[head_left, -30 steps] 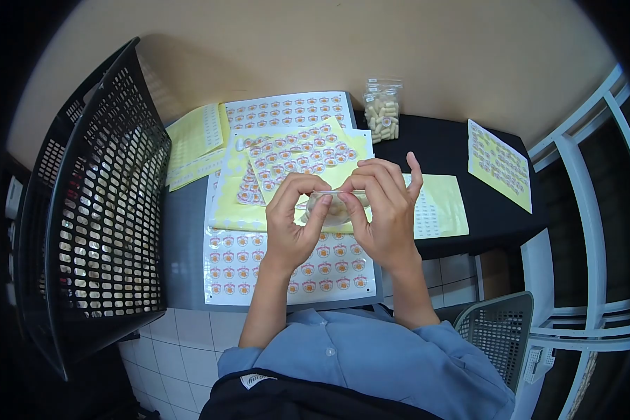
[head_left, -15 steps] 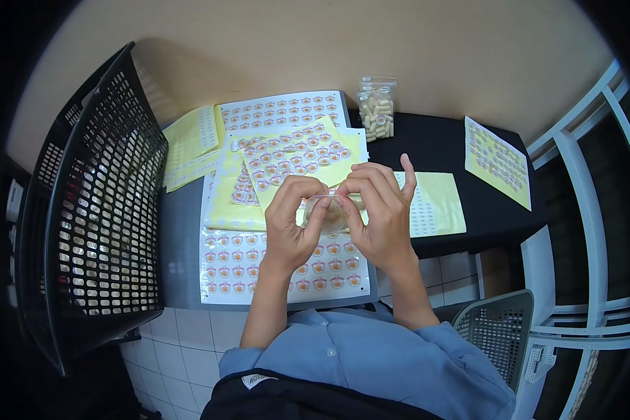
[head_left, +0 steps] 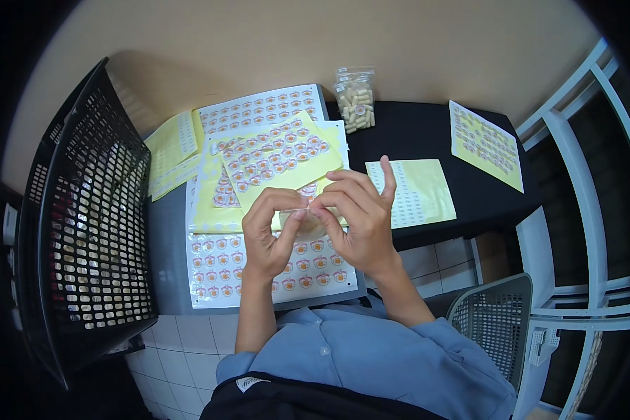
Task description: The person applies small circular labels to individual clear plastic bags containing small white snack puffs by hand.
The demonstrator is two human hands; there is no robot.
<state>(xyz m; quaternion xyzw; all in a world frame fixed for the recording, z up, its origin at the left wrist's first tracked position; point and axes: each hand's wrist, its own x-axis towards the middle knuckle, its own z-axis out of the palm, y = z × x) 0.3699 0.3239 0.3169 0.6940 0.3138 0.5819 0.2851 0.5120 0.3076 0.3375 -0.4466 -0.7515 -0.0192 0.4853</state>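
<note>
Between my hands hangs a small clear plastic bag (head_left: 311, 225) with something pale in it, mostly screened by my fingers. My left hand (head_left: 267, 234) pinches its top edge between thumb and index finger. Right beside it, my right hand (head_left: 360, 220) grips the same edge with thumb and index finger, its little finger raised. Below and behind them lie sheets of round printed stickers: a yellow-backed sheet (head_left: 283, 155) on top and a white sheet (head_left: 217, 269) underneath.
A zip bag of beige capsules (head_left: 357, 105) leans near the wall. Yellow label sheets (head_left: 427, 192) and a sticker sheet (head_left: 486, 147) lie on the black-covered table (head_left: 413, 129). At left stands a tall black basket (head_left: 98, 210); a grey basket (head_left: 493, 322) and white metal frame (head_left: 574, 168) are right.
The whole view has shifted slightly, moving the table things leftward in the picture. Both hands keep their pinch on the bag's top edge, fingertips still close together.
</note>
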